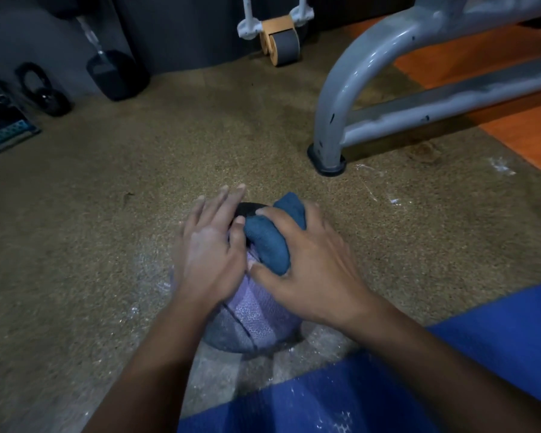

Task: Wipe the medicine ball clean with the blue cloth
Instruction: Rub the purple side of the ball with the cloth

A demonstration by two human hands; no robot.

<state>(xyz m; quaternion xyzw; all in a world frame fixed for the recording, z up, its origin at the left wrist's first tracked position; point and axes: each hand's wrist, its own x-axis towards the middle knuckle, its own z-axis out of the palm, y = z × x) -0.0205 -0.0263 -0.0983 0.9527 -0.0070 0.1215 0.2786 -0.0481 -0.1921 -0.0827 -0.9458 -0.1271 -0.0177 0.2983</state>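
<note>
Medicine ball (253, 317) sits on the brown speckled floor (113, 232), centre-near, directly under both hands & between the forearms. It's round, so no long axis to speak of; what matters is that the ball's top is right below the cloth, w/ the near face showing purple/grey panels & white dust on the floor round its base.

Right hand (313, 270) is on the ball's top-right, fingers & thumb curled round the bunched blue cloth (270, 239), pressing it down onto the ball. The grip looks firm, cloth wadded up, not spread flat.

Left hand (213, 242) lies on the ball's top-left, fingers straight & spread, reaching over the far side, palm flat on the surface of the ball; holds nothing, prob. just steadying it. Thumb touches or nearly touches the cloth, can't tell which.

The two hands are close together, almost touching at the top of the ball. Right is the working hand, left the brace.

Judgement: wiping is under way at the top; the near lower panels still look dusty, so next stroke prob. needs the cloth dragged toward the near side, or the ball rolled by the left.
</note>
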